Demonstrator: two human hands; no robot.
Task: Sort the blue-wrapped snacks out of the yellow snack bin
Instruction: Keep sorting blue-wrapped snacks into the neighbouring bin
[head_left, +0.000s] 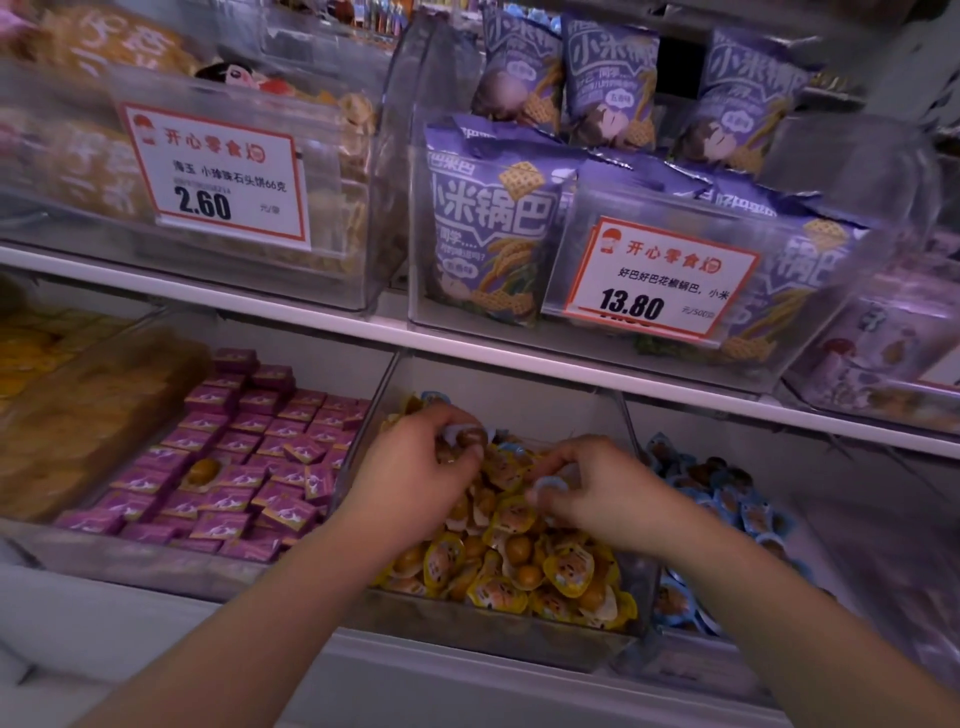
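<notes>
Here the left hand (415, 467) pinches a blue-wrapped snack (460, 434) at its fingertips while the right hand (597, 488) pinches another blue-wrapped piece (551, 487), both hands over the yellow snack bin (493, 631), whose yellow snacks (519, 561) lie just beneath

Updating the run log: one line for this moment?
left hand: holds blue-wrapped snack | right hand: pinches blue-wrapped snack | over yellow snack bin

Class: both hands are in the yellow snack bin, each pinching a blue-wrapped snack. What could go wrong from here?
1. The left hand already holds snacks; its blue-wrapped snack might slip back among the yellow snacks.
2. The right hand's blue snack could be dropped short of the blue bin.
</notes>
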